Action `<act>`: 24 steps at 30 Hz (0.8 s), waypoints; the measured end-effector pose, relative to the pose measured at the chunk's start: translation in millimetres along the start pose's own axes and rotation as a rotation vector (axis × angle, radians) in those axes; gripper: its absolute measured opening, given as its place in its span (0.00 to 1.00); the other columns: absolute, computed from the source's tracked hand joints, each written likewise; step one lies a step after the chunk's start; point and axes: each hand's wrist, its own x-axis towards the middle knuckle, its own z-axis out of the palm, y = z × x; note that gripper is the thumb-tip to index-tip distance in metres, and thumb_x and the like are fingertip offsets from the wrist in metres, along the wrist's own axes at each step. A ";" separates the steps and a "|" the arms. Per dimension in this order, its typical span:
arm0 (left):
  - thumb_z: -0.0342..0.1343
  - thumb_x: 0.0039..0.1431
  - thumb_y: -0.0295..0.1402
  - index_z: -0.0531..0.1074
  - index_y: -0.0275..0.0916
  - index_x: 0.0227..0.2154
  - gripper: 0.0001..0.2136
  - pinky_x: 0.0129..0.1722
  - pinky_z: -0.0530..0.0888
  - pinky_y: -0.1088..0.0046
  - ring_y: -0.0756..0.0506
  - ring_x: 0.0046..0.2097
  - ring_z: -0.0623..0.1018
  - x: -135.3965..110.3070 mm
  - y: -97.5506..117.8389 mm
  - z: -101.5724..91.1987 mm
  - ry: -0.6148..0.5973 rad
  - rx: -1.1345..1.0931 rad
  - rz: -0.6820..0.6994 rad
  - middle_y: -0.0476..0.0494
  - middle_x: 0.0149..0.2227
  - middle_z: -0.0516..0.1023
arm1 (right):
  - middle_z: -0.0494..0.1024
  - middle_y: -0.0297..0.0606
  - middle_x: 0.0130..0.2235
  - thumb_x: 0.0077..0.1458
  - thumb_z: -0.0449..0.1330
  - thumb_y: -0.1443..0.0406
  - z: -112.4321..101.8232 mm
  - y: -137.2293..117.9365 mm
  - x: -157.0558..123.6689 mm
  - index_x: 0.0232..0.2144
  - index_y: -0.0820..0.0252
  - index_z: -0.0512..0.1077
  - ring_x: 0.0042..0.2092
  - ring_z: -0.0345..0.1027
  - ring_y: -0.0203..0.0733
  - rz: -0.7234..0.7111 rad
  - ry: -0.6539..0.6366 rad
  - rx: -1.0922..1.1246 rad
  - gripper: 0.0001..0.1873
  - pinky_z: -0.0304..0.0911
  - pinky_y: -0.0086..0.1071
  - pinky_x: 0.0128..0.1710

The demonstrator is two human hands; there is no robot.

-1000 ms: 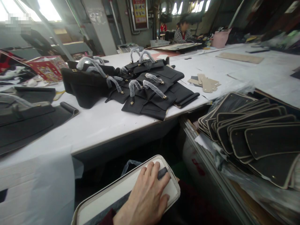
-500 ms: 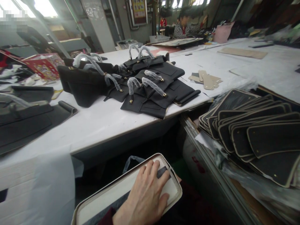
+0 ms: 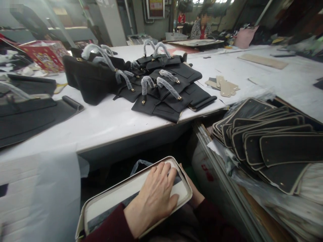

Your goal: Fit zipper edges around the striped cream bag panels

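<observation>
An unfinished handbag (image 3: 111, 200) lies tilted across my lap, its long round-cornered cream side facing up, with a dark strip along it and a raised pale rim. Flat on that cream surface, near the far right end, rests my left hand (image 3: 155, 193), fingers stretched and thumb apart. My right hand (image 3: 194, 190) is around the right end of the bag from outside; most of its fingers are hidden behind the rim. Just past the far edge shows a loop of clear plastic wrap (image 3: 138, 165).
Black handbags (image 3: 93, 79) and flat bag panels with plastic-wrapped handles (image 3: 168, 87) cover part of the white table (image 3: 113, 126). At right, dark pale-edged panels (image 3: 290, 148) lie stacked. Beige pieces (image 3: 224, 85) lie farther back. A person (image 3: 200, 28) sits beyond the table.
The view has shifted slightly. My right hand and its sleeve now show more at the bag's right end. My left hand stays on the cream surface.
</observation>
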 end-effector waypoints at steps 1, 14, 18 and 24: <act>0.58 0.53 0.41 0.65 0.38 0.50 0.23 0.58 0.64 0.56 0.35 0.55 0.65 -0.6 -0.6 -0.4 0.006 0.001 0.005 0.37 0.53 0.67 | 0.80 0.49 0.39 0.62 0.36 0.39 -0.9 -0.5 -4.4 0.41 0.64 0.77 0.46 0.74 0.51 0.052 -0.031 0.049 0.42 0.69 0.43 0.45; 0.49 0.60 0.31 0.64 0.38 0.49 0.14 0.49 0.70 0.59 0.39 0.48 0.70 2.9 -12.8 4.1 0.064 0.113 0.099 0.38 0.47 0.70 | 0.78 0.41 0.45 0.62 0.55 0.50 -28.5 -27.2 -43.4 0.52 0.60 0.74 0.47 0.70 0.49 -0.163 0.070 -0.541 0.25 0.64 0.36 0.47; 0.48 0.61 0.29 0.65 0.37 0.47 0.11 0.44 0.72 0.61 0.39 0.46 0.71 6.5 -15.4 9.9 0.084 0.183 0.117 0.38 0.45 0.70 | 0.78 0.37 0.37 0.65 0.52 0.53 -20.8 -37.8 -47.4 0.50 0.61 0.76 0.39 0.70 0.44 -0.236 0.090 -0.646 0.23 0.63 0.30 0.37; 0.48 0.59 0.24 0.63 0.37 0.52 0.17 0.44 0.72 0.62 0.40 0.47 0.71 7.5 -18.2 14.2 0.107 0.193 0.111 0.39 0.47 0.71 | 0.78 0.36 0.33 0.65 0.51 0.54 -22.5 -31.3 -49.1 0.50 0.62 0.76 0.34 0.69 0.41 -0.256 0.134 -0.691 0.23 0.61 0.29 0.33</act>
